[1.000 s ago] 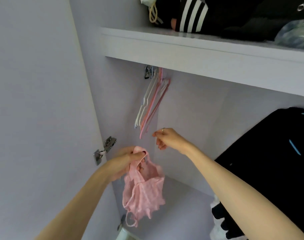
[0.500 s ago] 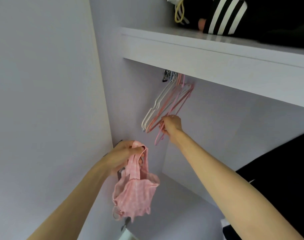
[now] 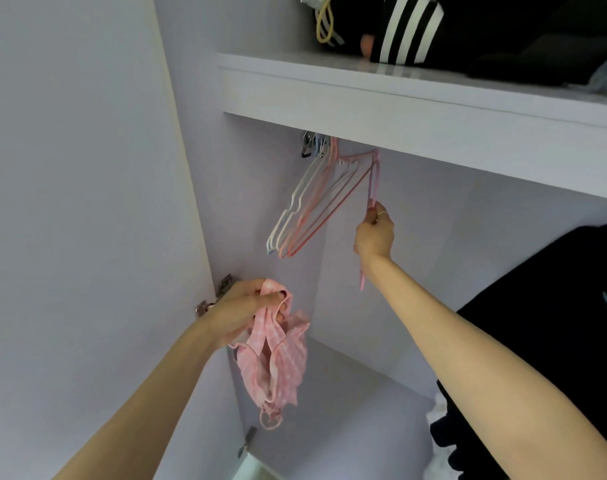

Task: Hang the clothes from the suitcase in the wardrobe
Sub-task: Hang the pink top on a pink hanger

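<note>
My left hand (image 3: 241, 311) grips a small pink checked garment (image 3: 278, 362) by its top; the cloth hangs bunched below my fingers, in front of the wardrobe's left side. My right hand (image 3: 374, 233) is raised higher and holds a pink hanger (image 3: 373, 181) that is pulled to the right, away from the bunch. Its hook end is hidden under the shelf. Several white and pink hangers (image 3: 305, 206) hang tilted from the rail's left end, just left of my right hand.
A white shelf (image 3: 416, 109) runs above the rail, with black striped clothing (image 3: 409, 29) and a yellow cord on it. A black garment (image 3: 554, 327) hangs at the right. The open door (image 3: 70, 202) with its hinge (image 3: 212, 299) stands at the left.
My right hand rose from beneath the hangers, took hold of one pink hanger, and drew it rightward off the bunch. My left hand kept holding the pink garment.
</note>
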Demonstrator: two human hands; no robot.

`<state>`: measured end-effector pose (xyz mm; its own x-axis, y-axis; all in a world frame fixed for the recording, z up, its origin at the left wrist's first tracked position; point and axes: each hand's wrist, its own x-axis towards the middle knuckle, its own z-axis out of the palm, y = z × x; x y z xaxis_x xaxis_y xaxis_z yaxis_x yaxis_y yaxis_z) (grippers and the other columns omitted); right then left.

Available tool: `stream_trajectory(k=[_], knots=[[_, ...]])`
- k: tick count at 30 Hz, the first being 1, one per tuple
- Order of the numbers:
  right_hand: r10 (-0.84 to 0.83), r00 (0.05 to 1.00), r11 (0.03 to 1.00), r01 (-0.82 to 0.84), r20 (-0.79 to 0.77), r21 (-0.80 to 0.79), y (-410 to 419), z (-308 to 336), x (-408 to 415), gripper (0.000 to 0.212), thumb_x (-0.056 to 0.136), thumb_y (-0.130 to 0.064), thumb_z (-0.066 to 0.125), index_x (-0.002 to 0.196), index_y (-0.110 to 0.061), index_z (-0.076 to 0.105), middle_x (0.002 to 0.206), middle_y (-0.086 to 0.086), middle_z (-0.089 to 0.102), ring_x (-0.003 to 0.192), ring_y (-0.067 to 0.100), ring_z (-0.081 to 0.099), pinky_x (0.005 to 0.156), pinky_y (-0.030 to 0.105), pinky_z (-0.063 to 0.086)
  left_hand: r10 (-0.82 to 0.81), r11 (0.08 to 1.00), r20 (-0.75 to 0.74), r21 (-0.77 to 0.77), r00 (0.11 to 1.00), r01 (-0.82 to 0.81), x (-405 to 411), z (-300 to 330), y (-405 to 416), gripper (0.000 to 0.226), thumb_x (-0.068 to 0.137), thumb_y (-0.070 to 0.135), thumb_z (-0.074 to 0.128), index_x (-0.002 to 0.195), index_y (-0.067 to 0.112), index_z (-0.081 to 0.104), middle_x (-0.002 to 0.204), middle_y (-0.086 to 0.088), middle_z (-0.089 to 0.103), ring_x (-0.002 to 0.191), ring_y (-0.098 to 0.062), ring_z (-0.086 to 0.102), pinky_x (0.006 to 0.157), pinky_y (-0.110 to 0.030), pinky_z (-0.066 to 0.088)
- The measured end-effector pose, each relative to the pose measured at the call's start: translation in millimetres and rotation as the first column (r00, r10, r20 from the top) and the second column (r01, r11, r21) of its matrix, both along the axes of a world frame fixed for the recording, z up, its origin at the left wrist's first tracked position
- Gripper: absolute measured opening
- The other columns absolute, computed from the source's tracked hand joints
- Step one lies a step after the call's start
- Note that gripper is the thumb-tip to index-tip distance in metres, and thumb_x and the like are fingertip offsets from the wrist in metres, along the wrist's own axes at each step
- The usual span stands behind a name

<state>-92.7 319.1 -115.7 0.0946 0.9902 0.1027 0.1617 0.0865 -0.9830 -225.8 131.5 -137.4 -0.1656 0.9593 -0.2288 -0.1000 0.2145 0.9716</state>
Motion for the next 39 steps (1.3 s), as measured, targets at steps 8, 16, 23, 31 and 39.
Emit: stream_trajectory(k=[8, 16, 23, 31, 39], knots=[[-0.131, 0.991, 0.991, 0.132, 0.029, -0.03, -13.7, -0.9, 34.5, 0.036, 0.099, -0.014, 0.028, 0.127, -0.012, 0.051, 0.097, 0.006, 0.049, 0.089, 0.023, 0.047, 0.084, 0.04, 0.046, 0.004, 1.0, -0.024, -0.016, 1.0, -0.004, 8.7, 1.5, -26.0, 0.011, 0.09, 0.0, 0.053, 0.086, 0.001, 0.064, 0.067, -0.008, 0.062, 0.057, -0.013, 0.061, 0.052, -0.02, 0.048], [-0.232, 0.972, 0.971, 0.233, 0.024, -0.053, -33.8, 4.6, 71.8, 0.041, 0.098, -0.01, 0.028, 0.135, -0.012, 0.045, 0.112, 0.013, 0.057, 0.1, 0.029, 0.056, 0.089, 0.04, 0.047, -0.022, 1.0, -0.023, -0.008, 0.999, 0.022, 18.1, 3.7, -45.2, 0.011, 0.09, 0.001, 0.054, 0.086, 0.0, 0.065, 0.066, -0.007, 0.061, 0.057, -0.014, 0.06, 0.052, -0.021, 0.049], [-0.155, 0.984, 0.987, 0.15, -0.089, -0.053, -57.9, 23.2, 107.8, 0.037, 0.099, -0.006, 0.025, 0.13, -0.015, 0.043, 0.068, 0.0, 0.047, 0.054, 0.009, 0.034, 0.035, 0.014, 0.027, -0.06, 0.995, -0.087, -0.079, 0.994, 0.053, 28.5, -11.9, -70.7, 0.013, 0.092, 0.008, 0.054, 0.087, 0.004, 0.066, 0.071, -0.008, 0.064, 0.058, -0.015, 0.06, 0.051, -0.02, 0.047], [-0.129, 0.992, 0.992, 0.128, -0.014, -0.02, -76.0, 59.0, 114.7, 0.033, 0.097, -0.003, 0.026, 0.116, -0.018, 0.048, 0.074, 0.002, 0.044, 0.053, 0.011, 0.036, 0.043, 0.022, 0.034, -0.041, 0.996, -0.132, -0.081, 0.99, 0.031, 43.9, -7.5, -88.3, 0.013, 0.092, 0.007, 0.054, 0.085, 0.0, 0.063, 0.07, -0.011, 0.061, 0.057, -0.017, 0.058, 0.05, -0.018, 0.048], [-0.02, 0.997, 0.986, 0.007, -0.075, -0.167, -143.8, 8.9, 124.1, 0.025, 0.096, -0.003, 0.031, 0.101, -0.02, 0.049, 0.069, -0.001, 0.043, 0.051, 0.011, 0.033, 0.029, 0.014, 0.028, 0.006, 0.997, -0.123, -0.072, 0.992, -0.015, 62.0, -0.4, -90.1, 0.02, 0.091, 0.007, 0.054, 0.074, 0.004, 0.065, 0.054, -0.006, 0.059, 0.045, -0.015, 0.055, 0.05, -0.023, 0.046]])
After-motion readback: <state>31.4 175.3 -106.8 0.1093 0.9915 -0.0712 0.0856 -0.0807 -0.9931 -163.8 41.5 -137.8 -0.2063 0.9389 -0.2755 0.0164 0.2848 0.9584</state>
